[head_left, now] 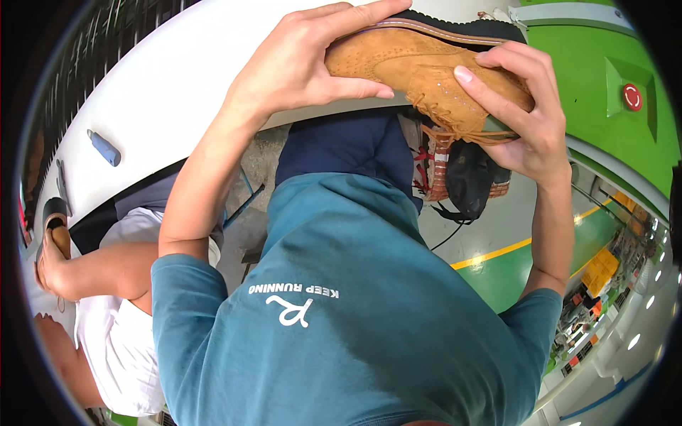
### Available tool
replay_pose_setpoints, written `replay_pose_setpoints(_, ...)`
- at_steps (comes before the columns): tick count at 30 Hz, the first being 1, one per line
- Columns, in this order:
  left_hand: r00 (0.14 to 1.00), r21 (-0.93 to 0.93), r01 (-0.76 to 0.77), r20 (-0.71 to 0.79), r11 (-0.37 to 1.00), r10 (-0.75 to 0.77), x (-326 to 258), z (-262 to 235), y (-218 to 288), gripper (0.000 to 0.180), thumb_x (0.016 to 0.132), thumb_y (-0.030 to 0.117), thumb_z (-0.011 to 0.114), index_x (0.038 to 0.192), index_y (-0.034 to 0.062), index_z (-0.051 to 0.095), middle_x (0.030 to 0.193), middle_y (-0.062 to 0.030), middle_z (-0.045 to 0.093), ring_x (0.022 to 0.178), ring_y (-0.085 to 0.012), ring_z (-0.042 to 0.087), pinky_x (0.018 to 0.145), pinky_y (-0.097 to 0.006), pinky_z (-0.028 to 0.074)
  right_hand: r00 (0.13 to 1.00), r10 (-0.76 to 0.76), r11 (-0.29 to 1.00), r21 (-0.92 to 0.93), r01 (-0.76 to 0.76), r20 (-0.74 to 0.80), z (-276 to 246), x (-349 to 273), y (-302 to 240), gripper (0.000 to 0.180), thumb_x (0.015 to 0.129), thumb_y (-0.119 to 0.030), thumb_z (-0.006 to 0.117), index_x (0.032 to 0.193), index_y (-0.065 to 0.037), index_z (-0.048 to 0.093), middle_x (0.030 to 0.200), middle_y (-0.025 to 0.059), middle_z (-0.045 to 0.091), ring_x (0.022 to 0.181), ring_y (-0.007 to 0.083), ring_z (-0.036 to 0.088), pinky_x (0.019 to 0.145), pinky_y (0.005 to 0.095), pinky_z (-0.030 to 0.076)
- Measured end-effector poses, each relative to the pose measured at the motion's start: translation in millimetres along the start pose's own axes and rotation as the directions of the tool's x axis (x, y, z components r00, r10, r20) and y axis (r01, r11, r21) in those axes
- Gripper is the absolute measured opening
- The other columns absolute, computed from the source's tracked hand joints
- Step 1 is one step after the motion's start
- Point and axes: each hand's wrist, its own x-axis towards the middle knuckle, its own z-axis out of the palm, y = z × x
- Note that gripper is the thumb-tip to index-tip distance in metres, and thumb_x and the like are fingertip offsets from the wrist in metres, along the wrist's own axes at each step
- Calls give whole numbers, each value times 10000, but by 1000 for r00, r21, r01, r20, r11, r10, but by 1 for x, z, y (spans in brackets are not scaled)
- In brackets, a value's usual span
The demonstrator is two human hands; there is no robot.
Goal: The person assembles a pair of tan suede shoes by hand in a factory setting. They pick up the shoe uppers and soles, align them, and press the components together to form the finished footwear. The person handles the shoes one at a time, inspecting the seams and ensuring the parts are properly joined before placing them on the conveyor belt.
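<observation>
A tan suede lace-up shoe (398,60) with a thick black sole is held up between my two hands, its sole turned to the far side. My left hand (291,64) spans the shoe's left end, thumb along the near side and fingers reaching over the sole edge. At the other end, my right hand (529,106) grips the upper, its fingers pressed on the suede. Tan laces (455,131) hang on the near side, close to my right hand. The shoe's inside is hidden.
The white worktable (177,78) curves along the far left, with a blue-handled tool (105,149) on it. Left of me, a co-worker's hand (53,263) holds another tan shoe. A green machine (590,71) with a red stop button (631,97) stands at the right.
</observation>
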Motion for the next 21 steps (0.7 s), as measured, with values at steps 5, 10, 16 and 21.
replay_pose_setpoints(5, 999, 70, -39, 37, 997, 37, 4, -4, -15, 884, 779, 374, 992, 1534, 78, 640, 1143, -179, 782, 1023, -321, 773, 936, -404, 608, 997, 2, 998, 56, -6, 73, -5, 11, 5, 801, 577, -52, 925, 1362, -161, 801, 1372, 65, 727, 1177, 347, 654, 993, 449, 570)
replay_pose_setpoints(10, 991, 64, -61, 122, 996, 53, 14, -11, -21, 957, 734, 324, 1014, 1551, 21, 617, 1422, -195, 735, 1298, -342, 721, 1129, -433, 552, 993, 50, 996, 69, -58, 106, -10, 18, 2, 808, 586, -41, 925, 1377, -130, 787, 1376, 42, 748, 1195, 334, 645, 1012, 423, 575)
replay_pose_setpoints(16, 991, 31, -57, 124, 998, 53, 16, -17, -31, 975, 766, 384, 988, 1593, 62, 586, 1423, -219, 727, 1314, -382, 707, 1152, -457, 531, 986, 52, 995, 78, -65, 156, -22, 34, -2, 782, 639, -3, 881, 1404, -102, 758, 1387, 50, 733, 1212, 330, 636, 1050, 447, 568)
replay_pose_setpoints(21, 985, 107, -170, 40, 980, 167, 25, -36, -18, 1084, 711, 463, 1007, 1623, 103, 545, 1603, -187, 564, 1460, -365, 580, 1206, -514, 477, 987, 15, 998, 57, -25, 157, -60, 61, -11, 615, 670, -38, 891, 1275, -81, 787, 1265, 92, 764, 1196, 337, 676, 1026, 454, 571)
